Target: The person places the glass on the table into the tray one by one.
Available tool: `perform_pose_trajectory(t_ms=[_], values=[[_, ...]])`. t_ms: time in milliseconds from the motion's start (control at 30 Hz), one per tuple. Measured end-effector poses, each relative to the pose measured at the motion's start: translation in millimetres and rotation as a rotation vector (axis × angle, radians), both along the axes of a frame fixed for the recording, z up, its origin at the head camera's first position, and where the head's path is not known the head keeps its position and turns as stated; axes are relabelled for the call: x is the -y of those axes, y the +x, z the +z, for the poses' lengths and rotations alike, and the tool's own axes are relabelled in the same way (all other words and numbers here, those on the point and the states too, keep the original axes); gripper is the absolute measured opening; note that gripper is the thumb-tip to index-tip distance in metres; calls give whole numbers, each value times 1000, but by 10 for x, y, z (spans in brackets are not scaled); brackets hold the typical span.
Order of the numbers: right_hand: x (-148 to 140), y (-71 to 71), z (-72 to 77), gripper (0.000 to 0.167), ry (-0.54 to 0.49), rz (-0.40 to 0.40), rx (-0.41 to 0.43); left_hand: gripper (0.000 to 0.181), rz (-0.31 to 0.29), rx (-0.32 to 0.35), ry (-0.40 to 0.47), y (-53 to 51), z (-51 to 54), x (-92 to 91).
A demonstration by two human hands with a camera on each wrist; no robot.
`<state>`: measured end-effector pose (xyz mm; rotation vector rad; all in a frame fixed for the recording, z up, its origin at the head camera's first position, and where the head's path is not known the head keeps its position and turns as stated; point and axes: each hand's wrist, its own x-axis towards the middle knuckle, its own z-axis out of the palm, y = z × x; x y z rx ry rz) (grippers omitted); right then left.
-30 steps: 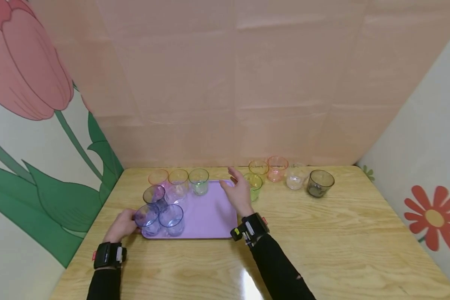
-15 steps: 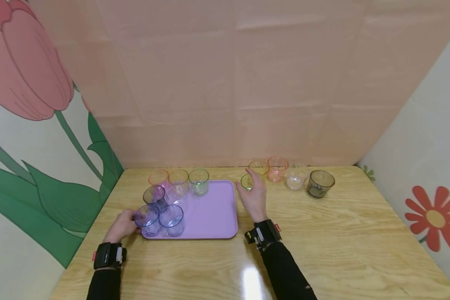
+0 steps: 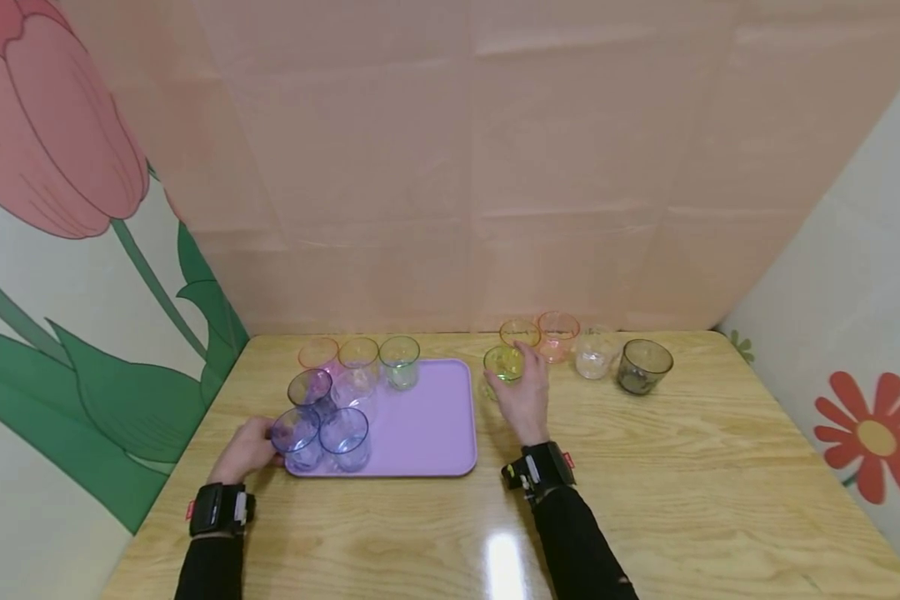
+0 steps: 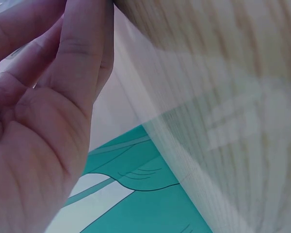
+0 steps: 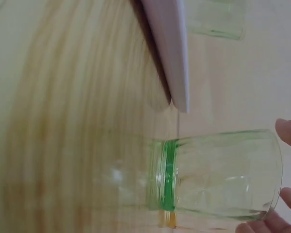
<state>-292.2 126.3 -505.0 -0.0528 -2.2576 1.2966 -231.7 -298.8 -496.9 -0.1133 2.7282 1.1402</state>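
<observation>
In the head view, my right hand [image 3: 522, 396] is round the yellow-green glass [image 3: 503, 363], thumb on the left and fingers on the right. Close up, this green glass [image 5: 223, 174] stands upright on the table, with the fingertips [image 5: 290, 198] at its rim. My left hand [image 3: 243, 452] holds the near left edge of the purple tray [image 3: 427, 433], beside a blue glass [image 3: 297, 437]. Its fingers [image 4: 82, 48] run out of the left wrist frame, so their tips are hidden there.
On the tray's left stand a second blue glass [image 3: 345, 442], a dark purple glass [image 3: 312, 392], and pink, amber and green glasses [image 3: 400, 364] behind. Right of my right hand are a yellow glass [image 3: 520, 332], an orange-pink glass [image 3: 558, 337], a clear cup [image 3: 593, 357] and a smoky glass [image 3: 644, 367].
My right hand has moved right from over the tray's right edge to the yellow-green glass, and its fingers have come round the rim. The left hand stays at the tray's edge.
</observation>
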Motion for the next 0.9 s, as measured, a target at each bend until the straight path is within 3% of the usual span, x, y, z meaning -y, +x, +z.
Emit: perform_pose_trajectory(t_ms=[267,900], values=[[-59,-3,-49,75,-17,2,82,15,-24,-31,-10,9,12,-9],[-71,-26,-42,93,41,7,309,18,-4,-1,-24,8,20,-9]])
